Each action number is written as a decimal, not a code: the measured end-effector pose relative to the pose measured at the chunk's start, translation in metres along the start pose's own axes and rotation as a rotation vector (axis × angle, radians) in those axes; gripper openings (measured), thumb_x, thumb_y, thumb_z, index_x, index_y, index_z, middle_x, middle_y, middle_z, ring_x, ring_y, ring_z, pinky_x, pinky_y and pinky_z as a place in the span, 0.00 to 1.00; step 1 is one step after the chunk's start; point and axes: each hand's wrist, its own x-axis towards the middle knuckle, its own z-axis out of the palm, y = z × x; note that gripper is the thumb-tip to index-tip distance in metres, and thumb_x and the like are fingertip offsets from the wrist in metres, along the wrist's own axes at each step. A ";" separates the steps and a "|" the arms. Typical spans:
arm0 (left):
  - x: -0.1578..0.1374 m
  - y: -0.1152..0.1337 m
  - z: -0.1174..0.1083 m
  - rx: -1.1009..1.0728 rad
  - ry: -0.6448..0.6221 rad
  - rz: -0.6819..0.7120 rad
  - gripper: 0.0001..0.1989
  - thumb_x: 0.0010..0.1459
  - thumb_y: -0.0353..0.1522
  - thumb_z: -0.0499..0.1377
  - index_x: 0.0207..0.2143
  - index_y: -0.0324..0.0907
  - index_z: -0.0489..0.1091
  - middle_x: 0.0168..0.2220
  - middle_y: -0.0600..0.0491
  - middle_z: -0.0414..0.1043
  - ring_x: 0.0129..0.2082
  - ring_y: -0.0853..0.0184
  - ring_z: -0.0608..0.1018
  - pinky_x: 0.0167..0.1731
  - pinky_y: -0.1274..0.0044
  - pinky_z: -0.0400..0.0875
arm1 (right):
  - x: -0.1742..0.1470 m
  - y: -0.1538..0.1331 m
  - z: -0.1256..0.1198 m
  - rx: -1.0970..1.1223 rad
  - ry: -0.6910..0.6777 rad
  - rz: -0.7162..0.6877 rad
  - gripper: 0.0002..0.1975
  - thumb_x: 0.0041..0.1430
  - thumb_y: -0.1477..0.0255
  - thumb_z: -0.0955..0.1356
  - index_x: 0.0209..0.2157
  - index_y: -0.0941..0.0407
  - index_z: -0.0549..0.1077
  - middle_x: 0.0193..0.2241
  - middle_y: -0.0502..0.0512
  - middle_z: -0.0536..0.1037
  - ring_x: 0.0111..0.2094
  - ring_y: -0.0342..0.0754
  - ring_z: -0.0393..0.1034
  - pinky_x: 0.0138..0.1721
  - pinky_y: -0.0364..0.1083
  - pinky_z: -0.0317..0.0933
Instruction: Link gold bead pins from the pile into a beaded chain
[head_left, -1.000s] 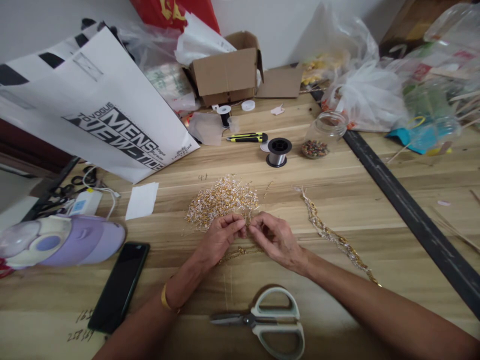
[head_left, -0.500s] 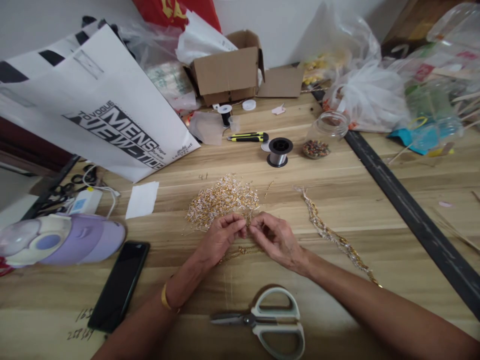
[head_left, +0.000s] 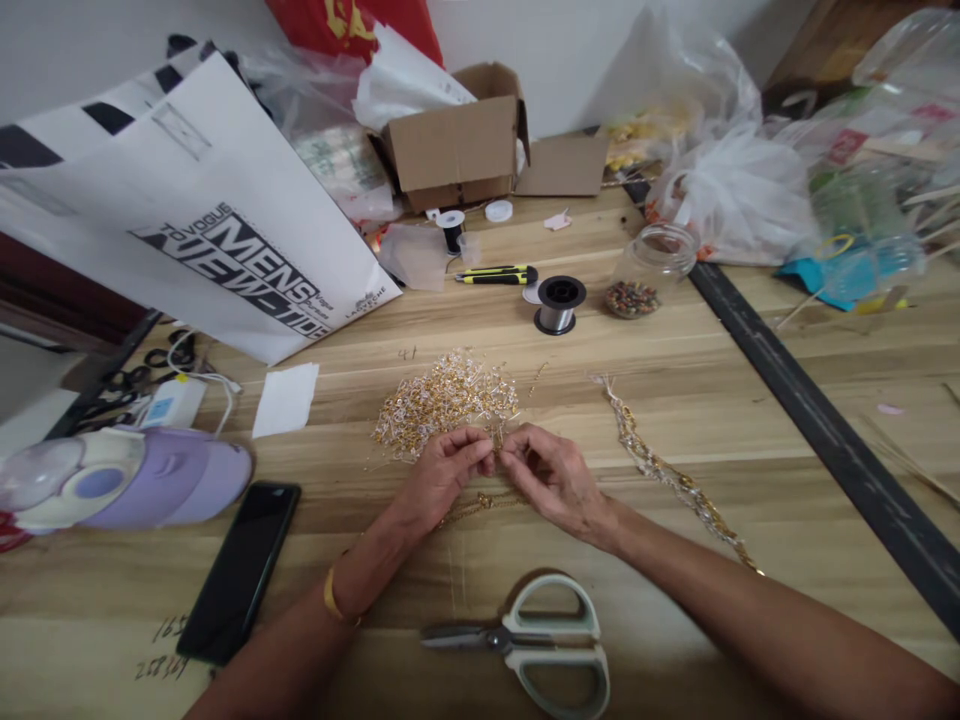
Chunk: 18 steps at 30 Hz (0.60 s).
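Note:
My left hand [head_left: 451,468] and my right hand [head_left: 553,478] meet almost fingertip to fingertip over the wooden table. Both are closed in a pinch. Small gold and clear pieces show between the fingertips, too fine to make out. Just beyond the left hand spreads a pile of gold and clear beads [head_left: 431,400]. A gold chain [head_left: 480,505] lies on the wood beneath the hands, partly covered by them. To the right of my right hand rests a bundle of gold and clear bead strands [head_left: 660,470]. White-handled scissors [head_left: 517,640] lie nearer me.
Beyond the pile are a wire spool [head_left: 556,316], a yellow-black utility knife [head_left: 495,274] and a glass jar with beads [head_left: 634,297]. A phone [head_left: 240,570], purple bottle [head_left: 172,475] and big paper bag [head_left: 225,190] stand or lie left. A cardboard box [head_left: 454,148] sits behind.

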 end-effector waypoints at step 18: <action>-0.001 0.001 0.002 0.051 0.019 0.013 0.12 0.47 0.36 0.67 0.24 0.36 0.71 0.22 0.55 0.68 0.25 0.72 0.69 0.32 0.78 0.63 | 0.000 0.001 0.001 0.019 -0.001 0.002 0.03 0.60 0.75 0.64 0.31 0.57 0.67 0.23 0.47 0.68 0.22 0.38 0.60 0.24 0.39 0.55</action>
